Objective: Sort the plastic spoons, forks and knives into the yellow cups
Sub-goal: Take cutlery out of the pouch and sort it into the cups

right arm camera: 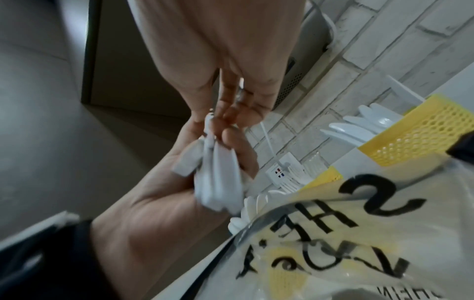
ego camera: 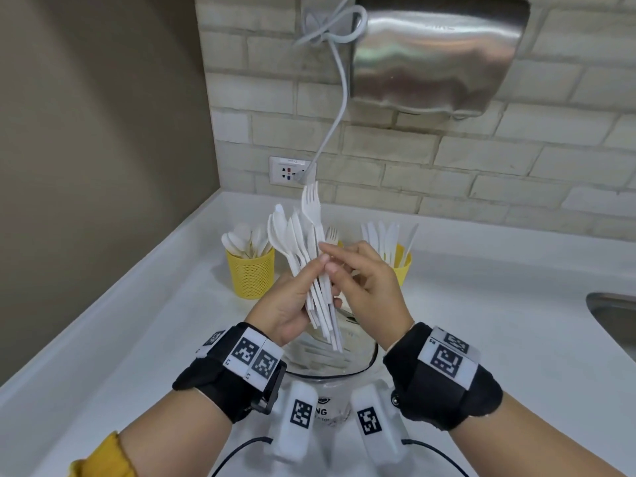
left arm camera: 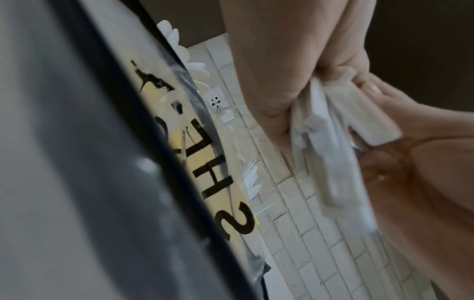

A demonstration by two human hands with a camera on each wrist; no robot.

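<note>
My left hand (ego camera: 292, 301) grips a bundle of white plastic cutlery (ego camera: 309, 270) by the handles, held upright above a clear container (ego camera: 330, 363). One fork (ego camera: 311, 204) stands higher than the rest, and my right hand (ego camera: 371, 284) pinches its handle between thumb and forefinger. In the right wrist view the right hand's fingertips (right arm camera: 231, 113) meet the bundle (right arm camera: 218, 172) in the left hand (right arm camera: 166, 203). Behind stand the yellow cup of spoons (ego camera: 251, 273) on the left and the yellow cup of knives (ego camera: 402, 266) on the right. The middle cup is hidden; only a fork (ego camera: 332, 234) in it shows.
More white cutlery lies in the clear container, which carries black lettering (left arm camera: 218, 182). A steel sink rim (ego camera: 616, 315) is at the right edge of the white counter. On the brick wall are a wall socket (ego camera: 290, 172) and, above it, a metal dispenser (ego camera: 437, 53). A wall closes off the left side.
</note>
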